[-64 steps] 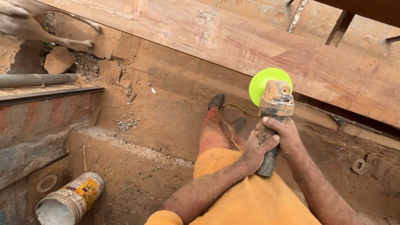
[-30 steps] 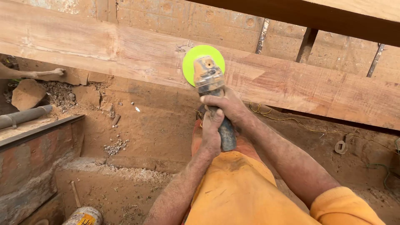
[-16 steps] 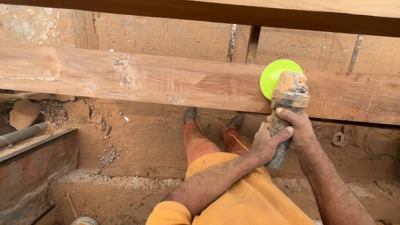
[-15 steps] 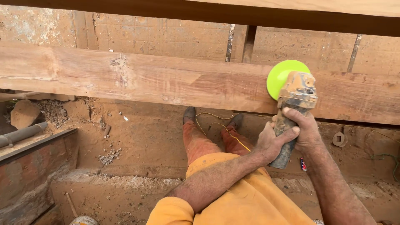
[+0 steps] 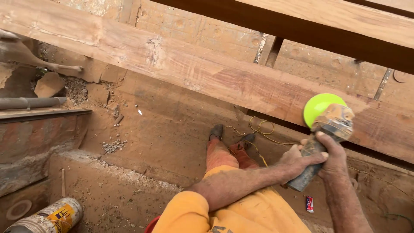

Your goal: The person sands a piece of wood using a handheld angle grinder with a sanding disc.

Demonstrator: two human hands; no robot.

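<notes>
Both hands — left hand [image 5: 297, 163] and right hand [image 5: 331, 156] clenched on the angle grinder [image 5: 324, 138] — had slid its green disc [image 5: 320, 108] rightward along the wooden beam [image 5: 207, 75].

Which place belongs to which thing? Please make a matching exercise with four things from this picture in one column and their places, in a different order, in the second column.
Things:
1. angle grinder
2. paint can
3. yellow cord
4. grey pipe

Places:
A. lying on its side at the bottom left
B. gripped by the left hand and right hand, its green disc against the wooden beam
C. on the ledge at the left edge
D. looped on the dirt by the shoes

Pairs: 1-B, 2-A, 3-D, 4-C
</notes>
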